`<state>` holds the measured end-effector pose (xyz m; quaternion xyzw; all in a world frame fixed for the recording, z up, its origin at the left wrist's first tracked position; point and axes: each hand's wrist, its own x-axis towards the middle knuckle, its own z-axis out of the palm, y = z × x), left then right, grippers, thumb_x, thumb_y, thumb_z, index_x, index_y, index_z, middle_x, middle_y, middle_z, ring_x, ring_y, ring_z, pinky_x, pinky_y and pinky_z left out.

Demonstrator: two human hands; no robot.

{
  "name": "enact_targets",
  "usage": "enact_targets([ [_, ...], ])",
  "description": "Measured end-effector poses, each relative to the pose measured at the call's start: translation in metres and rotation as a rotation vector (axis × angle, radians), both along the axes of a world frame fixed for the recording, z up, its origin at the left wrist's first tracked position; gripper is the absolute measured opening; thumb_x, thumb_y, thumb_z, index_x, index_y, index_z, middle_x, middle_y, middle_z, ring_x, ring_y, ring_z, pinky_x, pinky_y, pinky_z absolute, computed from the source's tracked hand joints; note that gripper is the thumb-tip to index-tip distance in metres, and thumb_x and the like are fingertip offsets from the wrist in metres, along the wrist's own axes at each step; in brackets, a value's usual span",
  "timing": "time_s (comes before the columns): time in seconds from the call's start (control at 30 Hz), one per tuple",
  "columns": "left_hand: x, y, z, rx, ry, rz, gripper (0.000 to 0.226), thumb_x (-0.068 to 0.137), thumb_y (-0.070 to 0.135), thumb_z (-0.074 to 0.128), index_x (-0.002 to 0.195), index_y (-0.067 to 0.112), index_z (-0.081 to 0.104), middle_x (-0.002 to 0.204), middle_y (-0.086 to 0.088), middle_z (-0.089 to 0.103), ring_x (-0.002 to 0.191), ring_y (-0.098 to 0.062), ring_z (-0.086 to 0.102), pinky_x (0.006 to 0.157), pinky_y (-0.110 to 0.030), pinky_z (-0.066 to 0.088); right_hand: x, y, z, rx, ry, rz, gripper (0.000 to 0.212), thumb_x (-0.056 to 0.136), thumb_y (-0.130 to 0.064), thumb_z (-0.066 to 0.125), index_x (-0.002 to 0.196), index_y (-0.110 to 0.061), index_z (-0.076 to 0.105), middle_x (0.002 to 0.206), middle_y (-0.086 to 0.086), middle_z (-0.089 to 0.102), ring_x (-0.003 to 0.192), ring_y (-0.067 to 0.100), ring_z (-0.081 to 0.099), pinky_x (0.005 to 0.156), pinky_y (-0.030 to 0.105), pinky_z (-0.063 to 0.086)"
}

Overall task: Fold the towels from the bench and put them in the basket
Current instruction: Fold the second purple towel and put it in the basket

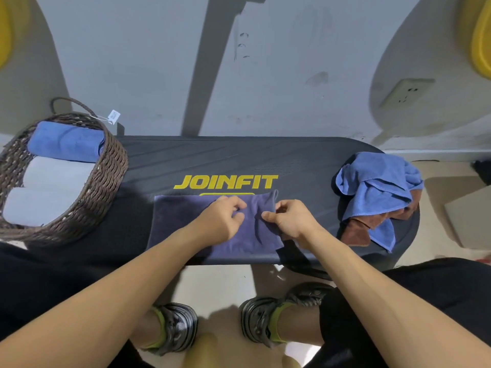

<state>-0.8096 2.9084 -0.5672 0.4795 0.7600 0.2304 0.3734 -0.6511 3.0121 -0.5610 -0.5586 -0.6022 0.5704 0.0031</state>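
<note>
Navy towel (186,221) flat on bench (292,166), long axis left-right. Both hands at its right end: left hand (223,217) and right hand (288,217) pinching cloth; basket (106,168) far left.

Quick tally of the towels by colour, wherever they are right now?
Blue: 2, one rolled in the basket at, one crumpled on the bench at
Grey: 2, both rolled in the basket
Dark purple: 1, under both hands
Brown: 1, under the crumpled blue one
Total: 6
</note>
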Motion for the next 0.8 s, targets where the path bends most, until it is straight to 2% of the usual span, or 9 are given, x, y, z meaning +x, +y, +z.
enact_targets([
  [0.07,0.007,0.0,0.02,-0.023,-0.341,0.181,0.008,0.099,0.016,0.055,0.103,0.011,0.059,0.085,-0.005,0.057,0.077,-0.02,0.054,0.07,-0.034,0.051,-0.007,-0.007,0.004,-0.012,0.112,-0.029,0.013,0.086,-0.014,0.074,0.084,-0.008,0.063,0.076,0.01,0.065,0.066,0.022,0.06,0.059,0.036,0.053],
  [0.13,0.013,-0.003,0.034,-0.116,-0.667,0.305,0.014,0.1,0.025,0.055,0.099,0.011,0.057,0.088,-0.011,0.06,0.078,-0.023,0.063,0.059,-0.034,0.058,-0.015,-0.017,0.009,-0.052,0.218,-0.048,0.013,0.085,-0.011,0.075,0.086,-0.01,0.063,0.077,0.01,0.066,0.063,0.018,0.062,0.053,0.03,0.052],
  [0.17,0.015,-0.004,0.036,-0.133,-0.701,0.334,0.019,0.099,0.03,0.057,0.099,0.011,0.056,0.093,-0.015,0.063,0.08,-0.025,0.067,0.057,-0.037,0.059,-0.019,-0.023,0.012,-0.058,0.258,-0.047,0.014,0.084,-0.01,0.076,0.086,-0.011,0.062,0.073,0.006,0.065,0.059,0.014,0.061,0.049,0.026,0.05],
  [0.27,0.013,-0.009,0.036,-0.047,-0.642,0.446,0.027,0.092,0.036,0.067,0.09,0.012,0.057,0.079,-0.011,0.071,0.074,-0.023,0.072,0.055,-0.045,0.061,-0.028,-0.04,0.016,-0.092,0.375,-0.048,0.015,0.084,-0.003,0.074,0.091,-0.009,0.062,0.06,-0.004,0.063,0.05,0.005,0.06,0.044,0.02,0.047],
  [0.37,0.003,-0.017,0.023,0.019,-0.368,0.46,0.033,0.087,0.035,0.072,0.077,0.015,0.048,0.051,0.009,0.06,0.049,-0.002,0.058,0.046,-0.018,0.046,-0.035,-0.05,0.018,-0.233,0.49,-0.018,0.024,0.083,0.011,0.068,0.104,-0.001,0.064,0.084,0.018,0.067,0.072,0.017,0.066,0.06,0.028,0.059],
  [0.5,-0.018,-0.028,0.012,0.016,-0.145,0.451,0.022,0.088,0.018,0.068,0.077,0.023,0.049,0.066,0.011,0.055,0.061,-0.005,0.05,0.049,-0.012,0.036,-0.037,-0.042,0.02,-0.455,0.557,0.145,0.037,0.084,0.011,0.069,0.116,-0.006,0.063,0.087,0.003,0.064,0.08,0.015,0.065,0.072,0.028,0.059],
  [0.57,-0.026,-0.03,0.01,-0.02,-0.11,0.411,0.018,0.087,0.01,0.062,0.079,0.023,0.051,0.07,0.008,0.058,0.065,-0.01,0.052,0.049,-0.014,0.036,-0.037,-0.037,0.016,-0.334,0.473,0.189,0.034,0.083,0.008,0.072,0.113,-0.005,0.065,0.078,0.002,0.06,0.073,0.017,0.061,0.068,0.026,0.057],
  [0.67,-0.045,-0.035,0.011,-0.045,-0.086,0.335,0.01,0.086,0.01,0.062,0.082,0.015,0.054,0.066,-0.001,0.061,0.06,-0.011,0.048,0.051,-0.015,0.037,-0.037,-0.038,0.003,0.251,0.25,0.378,0.016,0.082,-0.007,0.077,0.095,-0.012,0.071,0.069,-0.003,0.06,0.066,0.011,0.055,0.072,0.022,0.048],
  [0.8,-0.083,-0.05,0.004,-0.152,-0.137,0.293,0.015,0.087,0.008,0.068,0.1,0.015,0.064,0.086,-0.003,0.076,0.083,-0.02,0.071,0.078,-0.038,0.055,-0.041,-0.052,-0.012,0.602,0.19,0.664,0.018,0.084,-0.024,0.075,0.1,-0.018,0.073,0.09,-0.001,0.061,0.092,0.017,0.055,0.086,0.03,0.047],
])
